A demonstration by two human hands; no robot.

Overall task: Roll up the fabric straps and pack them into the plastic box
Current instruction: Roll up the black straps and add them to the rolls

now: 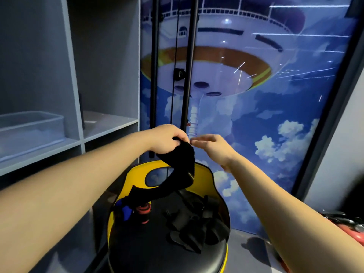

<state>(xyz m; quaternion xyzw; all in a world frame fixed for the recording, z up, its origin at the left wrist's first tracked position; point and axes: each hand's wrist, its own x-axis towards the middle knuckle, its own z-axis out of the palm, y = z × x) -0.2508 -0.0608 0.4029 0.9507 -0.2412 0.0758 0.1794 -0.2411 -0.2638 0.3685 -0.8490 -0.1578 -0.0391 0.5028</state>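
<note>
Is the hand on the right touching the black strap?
Cannot tell. In the head view, the right hand reaches its fingertips toward the top of the black strap, which the left hand grips, but blur hides whether they meet.

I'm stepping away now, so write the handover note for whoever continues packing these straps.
Left hand grips the top of a black strap, lifted above the yellow chair. Right hand is at the strap's top edge; its grip is unclear.
More black straps and a red-and-black roll lie on the seat.
Plastic box sits on the shelf, apparently empty.
Left: roll this strap and the rest, pack all.
</note>
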